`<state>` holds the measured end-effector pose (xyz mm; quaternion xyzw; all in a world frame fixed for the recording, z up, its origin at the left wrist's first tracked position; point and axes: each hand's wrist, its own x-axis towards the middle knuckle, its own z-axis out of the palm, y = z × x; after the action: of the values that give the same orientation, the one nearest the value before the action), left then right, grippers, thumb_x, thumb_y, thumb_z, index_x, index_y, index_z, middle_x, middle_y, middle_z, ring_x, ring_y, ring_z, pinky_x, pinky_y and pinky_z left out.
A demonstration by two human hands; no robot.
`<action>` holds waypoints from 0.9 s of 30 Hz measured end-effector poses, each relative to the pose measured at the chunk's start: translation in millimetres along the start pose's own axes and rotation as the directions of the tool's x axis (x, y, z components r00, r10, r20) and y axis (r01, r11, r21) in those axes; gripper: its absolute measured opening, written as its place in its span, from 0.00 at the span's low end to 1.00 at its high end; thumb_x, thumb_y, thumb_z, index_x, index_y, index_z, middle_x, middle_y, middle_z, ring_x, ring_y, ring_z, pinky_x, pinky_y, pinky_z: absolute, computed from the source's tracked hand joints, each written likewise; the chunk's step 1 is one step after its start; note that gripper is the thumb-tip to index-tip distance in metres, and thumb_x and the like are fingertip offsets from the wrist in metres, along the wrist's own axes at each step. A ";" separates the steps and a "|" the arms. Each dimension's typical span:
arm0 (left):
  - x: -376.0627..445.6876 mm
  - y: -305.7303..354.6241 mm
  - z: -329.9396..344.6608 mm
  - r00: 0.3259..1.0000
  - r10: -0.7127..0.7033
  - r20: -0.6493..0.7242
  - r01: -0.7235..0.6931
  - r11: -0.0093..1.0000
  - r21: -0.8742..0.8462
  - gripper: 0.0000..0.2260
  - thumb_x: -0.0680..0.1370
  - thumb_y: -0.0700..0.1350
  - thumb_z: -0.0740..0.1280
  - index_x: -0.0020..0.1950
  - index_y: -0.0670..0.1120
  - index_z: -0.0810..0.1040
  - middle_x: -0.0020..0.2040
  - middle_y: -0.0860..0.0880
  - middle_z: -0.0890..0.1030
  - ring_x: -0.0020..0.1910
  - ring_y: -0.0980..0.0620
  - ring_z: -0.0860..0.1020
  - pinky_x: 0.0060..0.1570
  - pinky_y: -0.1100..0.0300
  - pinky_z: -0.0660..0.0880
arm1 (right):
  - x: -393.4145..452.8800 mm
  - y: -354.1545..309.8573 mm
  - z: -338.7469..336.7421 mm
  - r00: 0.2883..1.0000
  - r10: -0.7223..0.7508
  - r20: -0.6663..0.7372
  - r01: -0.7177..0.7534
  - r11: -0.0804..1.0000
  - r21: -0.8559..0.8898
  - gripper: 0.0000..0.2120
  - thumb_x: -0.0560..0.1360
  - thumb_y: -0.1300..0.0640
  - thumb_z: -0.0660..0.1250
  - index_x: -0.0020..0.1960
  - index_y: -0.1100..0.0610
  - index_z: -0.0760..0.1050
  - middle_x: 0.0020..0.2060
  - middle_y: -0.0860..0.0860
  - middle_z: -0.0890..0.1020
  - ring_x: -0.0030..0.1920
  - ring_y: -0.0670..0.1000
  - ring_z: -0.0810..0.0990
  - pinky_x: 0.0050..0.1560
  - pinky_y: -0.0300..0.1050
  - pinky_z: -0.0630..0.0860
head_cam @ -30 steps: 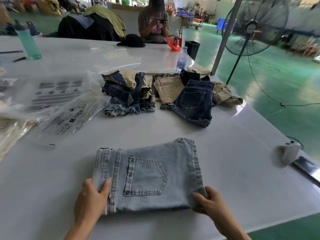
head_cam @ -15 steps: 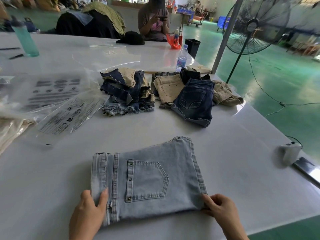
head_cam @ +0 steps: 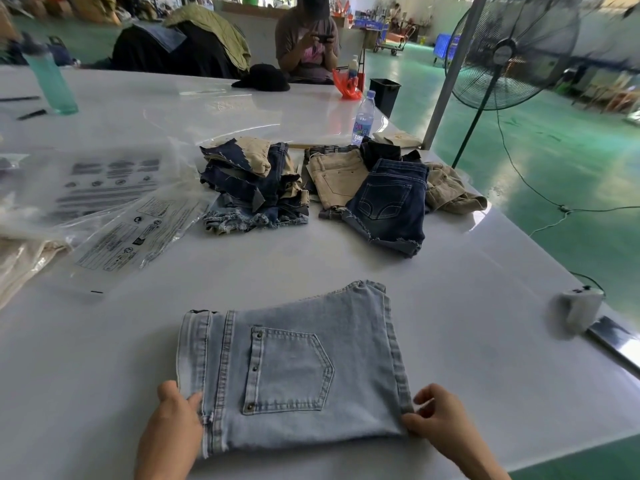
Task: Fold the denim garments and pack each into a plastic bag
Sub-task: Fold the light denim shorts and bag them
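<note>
Light blue denim shorts (head_cam: 294, 368), folded in half with a back pocket facing up, lie flat on the white table (head_cam: 467, 289) in front of me. My left hand (head_cam: 173, 420) holds the waistband at the near left corner, thumb on top of the cloth. My right hand (head_cam: 440, 420) pinches the hem at the near right corner with curled fingers. Clear printed plastic bags (head_cam: 138, 233) lie to the far left of the shorts. Beyond them sit a heap of dark and beige denim garments (head_cam: 252, 188) and dark blue shorts (head_cam: 391, 206) on beige ones.
A water bottle (head_cam: 363, 119) stands behind the piles and a teal bottle (head_cam: 52, 81) at the far left. A small grey device (head_cam: 581, 306) sits at the right table edge. A standing fan (head_cam: 509, 53) is right of the table. A seated person (head_cam: 308, 43) is at the far side.
Both hands have slid back toward me along the shorts to the near corners. The shorts stay flat in the same place.
</note>
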<state>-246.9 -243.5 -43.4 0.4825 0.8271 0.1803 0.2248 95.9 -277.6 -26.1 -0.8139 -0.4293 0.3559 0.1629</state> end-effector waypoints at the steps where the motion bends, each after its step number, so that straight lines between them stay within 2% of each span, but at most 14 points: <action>1: 3.9 1.1 -4.3 0.999 0.036 -0.033 -0.033 0.994 0.100 0.17 0.74 0.42 0.70 0.53 0.37 0.65 0.50 0.28 0.77 0.49 0.29 0.77 0.46 0.43 0.72 | 2.5 -9.9 -2.2 0.999 -0.047 -0.024 0.040 0.974 -0.223 0.12 0.69 0.56 0.72 0.49 0.55 0.72 0.43 0.51 0.82 0.46 0.52 0.79 0.48 0.44 0.73; 2: 9.0 4.0 -8.7 0.992 0.096 -0.079 -0.079 0.978 0.193 0.24 0.68 0.42 0.75 0.56 0.34 0.68 0.50 0.28 0.77 0.49 0.29 0.77 0.44 0.39 0.73 | 6.4 -20.5 -0.9 0.977 -0.178 -0.121 0.116 0.907 -0.405 0.15 0.70 0.55 0.71 0.55 0.54 0.72 0.50 0.51 0.81 0.52 0.53 0.79 0.51 0.43 0.73; 4: 15.0 19.5 -12.4 0.923 0.335 -0.190 -0.277 0.920 0.279 0.34 0.62 0.43 0.79 0.61 0.31 0.70 0.52 0.28 0.76 0.52 0.27 0.75 0.43 0.34 0.73 | 14.9 -46.8 17.0 0.788 -0.556 -0.263 0.370 0.770 -0.519 0.23 0.66 0.60 0.75 0.59 0.61 0.76 0.56 0.58 0.81 0.57 0.59 0.80 0.54 0.49 0.77; 5: 16.5 32.1 -10.7 0.859 0.471 -0.200 -0.403 0.863 0.305 0.32 0.67 0.48 0.76 0.64 0.32 0.70 0.58 0.30 0.76 0.57 0.28 0.74 0.48 0.32 0.72 | 18.0 -62.2 31.8 0.679 -0.697 -0.231 0.511 0.675 -0.532 0.27 0.66 0.58 0.76 0.63 0.63 0.76 0.62 0.60 0.78 0.62 0.60 0.77 0.59 0.54 0.75; 6: 16.3 43.6 -8.6 0.815 0.560 -0.147 -0.494 0.805 0.328 0.30 0.73 0.55 0.66 0.67 0.34 0.70 0.64 0.33 0.73 0.63 0.30 0.72 0.55 0.32 0.69 | 19.7 -78.0 47.6 0.663 -0.745 -0.077 0.621 0.604 -0.500 0.31 0.71 0.51 0.72 0.70 0.59 0.69 0.71 0.56 0.69 0.71 0.58 0.67 0.68 0.58 0.66; 8: 16.9 53.1 4.3 0.811 0.584 0.026 -0.542 0.735 0.408 0.38 0.77 0.65 0.39 0.73 0.41 0.67 0.74 0.41 0.63 0.73 0.40 0.62 0.65 0.32 0.61 | 36.0 -86.3 71.7 0.712 -0.661 0.236 0.679 0.563 -0.472 0.30 0.80 0.39 0.51 0.78 0.47 0.48 0.75 0.42 0.41 0.77 0.47 0.41 0.75 0.53 0.37; 10: 21.1 40.7 20.9 0.817 0.576 0.019 -0.533 0.743 0.404 0.42 0.75 0.67 0.30 0.72 0.46 0.67 0.75 0.45 0.61 0.76 0.53 0.51 0.66 0.33 0.60 | 72.2 -75.4 65.7 0.794 -0.569 0.213 0.581 0.609 -0.540 0.28 0.81 0.39 0.43 0.77 0.45 0.41 0.73 0.40 0.35 0.76 0.44 0.36 0.73 0.50 0.31; 13: 24.3 32.5 28.4 0.831 0.554 0.042 -0.534 0.776 0.335 0.37 0.78 0.65 0.37 0.69 0.45 0.72 0.72 0.47 0.68 0.76 0.60 0.40 0.63 0.35 0.63 | 120.3 -76.3 23.0 0.921 -0.381 -0.077 0.298 0.821 -0.488 0.28 0.82 0.43 0.46 0.78 0.52 0.49 0.78 0.46 0.48 0.77 0.54 0.46 0.75 0.59 0.46; 16: 26.6 32.7 31.0 0.815 0.579 -0.010 -0.537 0.762 0.361 0.35 0.78 0.64 0.38 0.69 0.46 0.72 0.76 0.52 0.60 0.76 0.58 0.41 0.67 0.38 0.59 | 147.6 -101.1 4.9 0.834 -0.471 -0.287 0.365 0.861 -0.354 0.22 0.80 0.45 0.57 0.68 0.57 0.70 0.68 0.53 0.73 0.70 0.56 0.65 0.69 0.51 0.63; 18: 26.8 32.0 32.0 0.805 0.592 -0.033 -0.544 0.760 0.354 0.34 0.79 0.64 0.38 0.70 0.47 0.70 0.78 0.56 0.48 0.76 0.58 0.41 0.70 0.42 0.51 | 156.8 -118.2 6.7 0.839 -0.504 -0.205 0.416 0.837 -0.356 0.19 0.77 0.41 0.61 0.57 0.54 0.77 0.56 0.51 0.81 0.62 0.53 0.71 0.63 0.50 0.65; 20: 27.8 29.9 33.6 0.798 0.600 -0.054 -0.548 0.759 0.352 0.34 0.79 0.64 0.39 0.70 0.47 0.70 0.78 0.57 0.45 0.76 0.57 0.43 0.70 0.44 0.48 | 162.0 -128.9 3.6 0.912 -0.398 -0.095 0.324 0.844 -0.428 0.22 0.74 0.33 0.59 0.48 0.52 0.76 0.47 0.49 0.81 0.56 0.53 0.74 0.57 0.51 0.66; 24: 32.9 27.8 39.4 0.805 0.593 -0.030 -0.542 0.755 0.370 0.32 0.79 0.64 0.41 0.71 0.48 0.69 0.77 0.54 0.56 0.77 0.55 0.48 0.69 0.42 0.52 | 167.2 -144.7 -4.4 0.950 -0.296 -0.102 0.190 0.805 -0.562 0.30 0.68 0.25 0.58 0.36 0.53 0.71 0.37 0.49 0.79 0.40 0.52 0.76 0.48 0.48 0.71; 26: 35.3 25.5 41.4 0.806 0.592 -0.017 -0.541 0.748 0.385 0.32 0.79 0.63 0.41 0.71 0.48 0.70 0.75 0.51 0.63 0.77 0.53 0.50 0.68 0.40 0.53 | 170.3 -149.7 0.7 0.944 -0.330 -0.016 0.286 0.841 -0.460 0.25 0.67 0.31 0.67 0.40 0.54 0.73 0.35 0.47 0.77 0.38 0.50 0.76 0.42 0.45 0.71; 27: 36.2 24.7 42.5 0.807 0.591 -0.018 -0.540 0.748 0.387 0.32 0.79 0.63 0.42 0.71 0.48 0.70 0.74 0.50 0.65 0.76 0.52 0.51 0.68 0.40 0.53 | 172.4 -150.8 2.2 0.943 -0.331 0.014 0.320 0.897 -0.304 0.22 0.66 0.38 0.73 0.44 0.55 0.73 0.34 0.46 0.77 0.39 0.49 0.77 0.40 0.44 0.71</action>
<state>-221.6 -196.6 -73.3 0.7296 0.6738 0.1168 0.0082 71.6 -50.0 -17.3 -0.7525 -0.6054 0.2382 0.1018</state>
